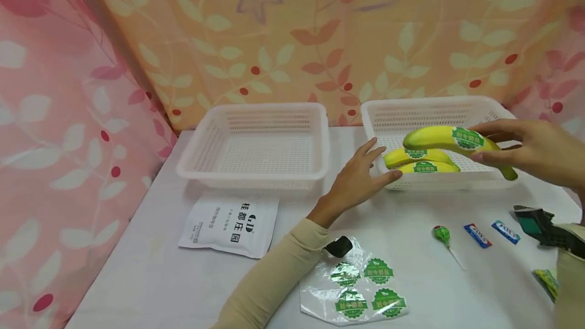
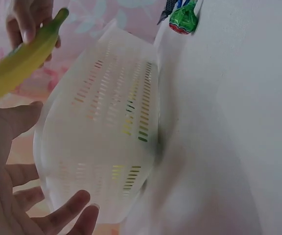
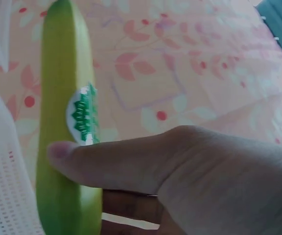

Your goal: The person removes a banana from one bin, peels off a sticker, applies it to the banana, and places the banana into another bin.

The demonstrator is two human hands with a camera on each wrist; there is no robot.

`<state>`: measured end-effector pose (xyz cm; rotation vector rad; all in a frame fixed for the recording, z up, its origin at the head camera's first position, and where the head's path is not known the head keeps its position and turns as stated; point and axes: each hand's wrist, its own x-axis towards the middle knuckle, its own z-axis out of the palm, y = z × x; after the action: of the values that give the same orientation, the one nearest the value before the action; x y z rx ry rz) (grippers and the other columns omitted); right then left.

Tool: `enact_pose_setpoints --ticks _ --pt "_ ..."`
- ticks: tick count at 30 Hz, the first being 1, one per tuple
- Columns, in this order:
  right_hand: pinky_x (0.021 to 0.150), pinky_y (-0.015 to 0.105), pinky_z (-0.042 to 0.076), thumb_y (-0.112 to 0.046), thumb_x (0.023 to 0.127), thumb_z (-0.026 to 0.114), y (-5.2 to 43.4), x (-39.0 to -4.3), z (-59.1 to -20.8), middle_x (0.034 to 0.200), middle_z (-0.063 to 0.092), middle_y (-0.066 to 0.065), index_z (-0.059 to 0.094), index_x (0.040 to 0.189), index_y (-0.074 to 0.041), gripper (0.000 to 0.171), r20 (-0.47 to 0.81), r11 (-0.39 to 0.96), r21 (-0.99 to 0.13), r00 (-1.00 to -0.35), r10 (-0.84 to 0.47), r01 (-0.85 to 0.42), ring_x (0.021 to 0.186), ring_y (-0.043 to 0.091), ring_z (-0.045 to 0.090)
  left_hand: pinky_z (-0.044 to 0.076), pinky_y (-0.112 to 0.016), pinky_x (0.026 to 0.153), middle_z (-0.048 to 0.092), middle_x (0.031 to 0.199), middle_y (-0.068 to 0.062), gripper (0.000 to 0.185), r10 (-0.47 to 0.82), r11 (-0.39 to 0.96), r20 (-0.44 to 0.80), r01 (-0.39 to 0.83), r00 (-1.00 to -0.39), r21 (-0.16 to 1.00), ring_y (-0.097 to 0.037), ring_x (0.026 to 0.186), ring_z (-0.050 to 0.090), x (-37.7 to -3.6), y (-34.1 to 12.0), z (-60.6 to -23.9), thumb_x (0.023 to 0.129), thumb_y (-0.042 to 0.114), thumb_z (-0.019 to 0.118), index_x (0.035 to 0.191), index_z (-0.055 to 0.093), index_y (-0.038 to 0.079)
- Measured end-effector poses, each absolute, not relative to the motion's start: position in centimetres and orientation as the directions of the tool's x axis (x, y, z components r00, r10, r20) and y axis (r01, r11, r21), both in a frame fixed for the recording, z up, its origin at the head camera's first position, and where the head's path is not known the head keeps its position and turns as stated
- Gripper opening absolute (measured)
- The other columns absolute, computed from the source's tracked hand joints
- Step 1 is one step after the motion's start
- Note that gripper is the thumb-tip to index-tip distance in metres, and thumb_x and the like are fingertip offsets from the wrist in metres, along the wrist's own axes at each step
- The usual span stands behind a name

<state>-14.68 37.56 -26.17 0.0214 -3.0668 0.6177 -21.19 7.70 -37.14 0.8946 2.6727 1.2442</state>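
My right hand [image 1: 512, 149] grips a yellow banana [image 1: 450, 138] with a green sticker [image 1: 467, 137] and holds it over the right white basket [image 1: 457, 105]. Two more stickered bananas [image 1: 420, 161] lie in that basket. In the right wrist view my thumb [image 3: 131, 156] presses the banana [image 3: 65, 122] just below its sticker [image 3: 82, 120]. With its fingers straight, my left hand [image 1: 365, 169] rests against the basket's front left corner. The left wrist view shows my left hand [image 2: 13, 171] beside the basket wall [image 2: 106, 137], with the held banana [image 2: 23, 58] above it.
An empty white basket [image 1: 260, 116] stands at the back left. In front of it lies a white printed packet [image 1: 230, 225]. A clear sheet of green stickers [image 1: 354, 288] lies near the front edge. A green lollipop [image 1: 442, 235] and two blue candies [image 1: 477, 235] lie to the right.
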Motion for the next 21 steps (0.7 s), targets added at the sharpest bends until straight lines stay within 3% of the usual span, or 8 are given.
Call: enact_pose_setpoints --ticks 2,5,13,19,21 --pt "0.090 0.082 0.046 -0.048 0.095 0.078 37.5 -16.4 -25.4 0.138 0.054 0.043 0.052 0.149 0.003 0.079 -0.013 0.928 -0.372 -1.000 -0.022 -0.016 0.117 0.065 0.047 0.055 -0.038 0.098 0.020 0.175 0.015 0.077 0.520 0.526 0.175 0.475 -0.836 0.706 -0.011 0.128 0.065 -21.3 7.3 -37.1 0.098 0.065 0.064 0.163 0.045 0.027" --pt "0.093 0.085 0.040 -0.044 0.095 0.078 37.8 -19.4 -24.9 0.136 0.057 0.040 0.054 0.147 0.007 0.076 -0.034 0.925 -0.378 -0.997 -0.067 -0.050 0.117 0.058 0.051 0.054 -0.032 0.088 0.019 0.175 0.017 0.077 0.522 0.534 0.174 0.479 -0.835 0.696 -0.011 0.121 0.068 -21.4 6.9 -37.1 0.098 0.066 0.063 0.163 0.045 0.029" --pt "0.087 0.065 0.053 -0.028 0.097 0.079 38.6 -25.5 -25.9 0.125 0.066 0.036 0.060 0.137 0.013 0.061 -0.063 0.940 -0.302 -0.980 -0.188 -0.160 0.101 0.044 0.065 0.050 -0.027 0.080 0.019 0.174 0.021 0.077 0.521 0.528 0.161 0.464 -0.838 0.711 -0.006 0.105 0.069 -21.4 6.9 -37.1 0.096 0.067 0.065 0.162 0.044 0.032" --pt "0.067 0.042 0.055 -0.023 0.097 0.077 38.6 -27.9 -27.5 0.125 0.062 0.039 0.058 0.138 0.011 0.057 -0.183 0.934 -0.348 -0.972 -0.150 -0.079 0.082 0.032 0.065 0.049 -0.025 0.076 0.020 0.174 0.021 0.078 0.525 0.514 0.163 0.464 -0.835 0.721 0.000 0.096 0.064 -21.5 7.2 -37.1 0.096 0.065 0.067 0.162 0.045 0.030" --pt "0.068 0.044 0.058 -0.023 0.096 0.078 38.6 -28.3 -28.0 0.127 0.059 0.043 0.057 0.137 0.012 0.058 -0.216 0.931 -0.361 -0.966 -0.141 -0.055 0.084 0.035 0.066 0.049 -0.025 0.076 0.020 0.174 0.022 0.078 0.526 0.513 0.161 0.462 -0.835 0.723 0.000 0.096 0.063 -21.4 7.2 -37.1 0.096 0.065 0.067 0.162 0.045 0.029"
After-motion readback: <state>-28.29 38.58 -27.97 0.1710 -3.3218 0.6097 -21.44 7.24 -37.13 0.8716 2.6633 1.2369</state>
